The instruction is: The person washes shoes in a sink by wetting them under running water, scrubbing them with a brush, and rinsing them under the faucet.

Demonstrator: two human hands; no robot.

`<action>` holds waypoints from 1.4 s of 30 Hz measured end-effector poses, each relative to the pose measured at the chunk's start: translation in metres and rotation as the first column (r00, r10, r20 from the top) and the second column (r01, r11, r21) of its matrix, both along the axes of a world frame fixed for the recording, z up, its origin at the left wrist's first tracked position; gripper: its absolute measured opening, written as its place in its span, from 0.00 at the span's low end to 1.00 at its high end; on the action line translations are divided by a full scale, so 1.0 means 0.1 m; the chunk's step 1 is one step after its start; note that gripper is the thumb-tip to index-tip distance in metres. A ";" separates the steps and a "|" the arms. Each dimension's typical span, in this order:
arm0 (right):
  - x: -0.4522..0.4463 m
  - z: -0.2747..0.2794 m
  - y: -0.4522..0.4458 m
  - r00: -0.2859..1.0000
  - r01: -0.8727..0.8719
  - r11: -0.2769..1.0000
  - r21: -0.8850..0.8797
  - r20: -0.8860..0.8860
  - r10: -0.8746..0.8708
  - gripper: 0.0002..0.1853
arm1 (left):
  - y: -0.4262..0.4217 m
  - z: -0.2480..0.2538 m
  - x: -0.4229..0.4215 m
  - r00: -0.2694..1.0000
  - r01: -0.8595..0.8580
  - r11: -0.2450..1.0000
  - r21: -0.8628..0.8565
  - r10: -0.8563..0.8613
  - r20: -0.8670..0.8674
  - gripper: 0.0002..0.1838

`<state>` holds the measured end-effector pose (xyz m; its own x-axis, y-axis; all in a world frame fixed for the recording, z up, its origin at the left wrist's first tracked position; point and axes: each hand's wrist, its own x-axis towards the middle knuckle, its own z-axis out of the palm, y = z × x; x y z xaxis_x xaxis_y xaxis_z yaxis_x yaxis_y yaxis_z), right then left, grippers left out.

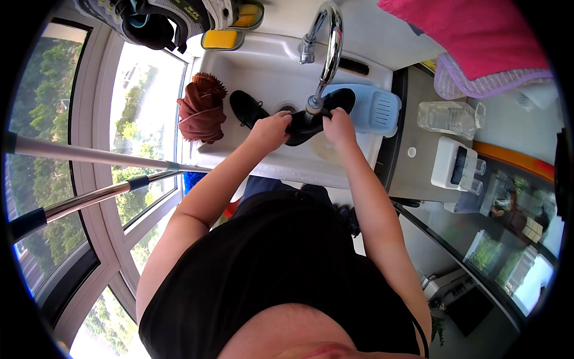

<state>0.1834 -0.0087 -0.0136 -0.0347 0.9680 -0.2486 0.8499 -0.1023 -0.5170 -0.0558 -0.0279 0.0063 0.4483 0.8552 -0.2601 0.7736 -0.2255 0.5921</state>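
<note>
Head camera view: both hands are gripping one black shoe (308, 127) over the white sink (239, 63), the left hand (272, 130) closing its fingers on the shoe's left side and the right hand (339, 127) pinching its edge on the right. Between the two hands, the nozzle of the chrome faucet (336, 51) is hanging over the shoe and hiding part of it; whether water is running is hard to tell. Beyond the right hand, one rounded end of the shoe is pointing up and to the right, overlapping the edge of a light blue plastic washboard (382, 110), which is lying at the right side of the sink. Just past the left hand, a second black shoe (244, 105) with laces is resting in the sink, and farther left of it a reddish-brown cloth (200, 113) is lying bunched at the sink's left edge. The drain (287, 108) is showing between the two shoes, ahead of the left hand. Farther ahead of the right hand, a dark-bristled brush (354, 65) is lying behind the faucet. Well ahead and to the left of the grip, a yellow bar (219, 39) is sitting in a dish near a grey sneaker (161, 24). Well right of the right hand, a clear plastic bottle (447, 118) is lying on the grey counter (409, 119).
</note>
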 end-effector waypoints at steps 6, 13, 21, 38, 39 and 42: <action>-0.05 -0.04 -0.02 0.989 0.142 0.986 0.092 0.022 -0.145 0.15 | -0.05 -0.19 0.16 0.960 -0.259 0.963 -0.073 0.265 0.087 0.32; -0.16 0.01 -0.02 0.984 0.163 0.985 0.054 0.064 -0.166 0.16 | -0.21 -0.26 0.37 0.862 -0.376 0.896 -0.236 0.432 0.266 0.38; -0.29 0.40 0.03 0.932 -0.015 0.982 -0.189 0.353 0.082 0.20 | -0.07 -0.47 0.31 0.866 -0.362 0.932 -0.020 0.345 0.362 0.30; -0.08 0.45 0.05 0.958 -0.081 0.996 -0.045 0.274 0.090 0.21 | -0.04 -0.65 0.43 0.790 -0.387 0.922 0.006 0.328 0.518 0.32; -0.09 0.49 0.04 0.955 -0.081 0.995 -0.066 0.282 0.096 0.21 | -0.03 -0.64 0.43 0.786 -0.386 0.922 0.018 0.319 0.530 0.32; -0.09 0.52 0.01 0.953 -0.078 0.994 -0.081 0.285 0.098 0.20 | -0.02 -0.59 0.41 0.791 -0.326 0.940 -0.104 0.332 0.514 0.33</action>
<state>0.1747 -0.0079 0.0384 -0.0363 0.9446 -0.3261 0.9689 -0.0467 -0.2432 -0.0143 -0.0295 -0.0525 0.2103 0.9743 -0.0801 0.3792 -0.0058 0.9253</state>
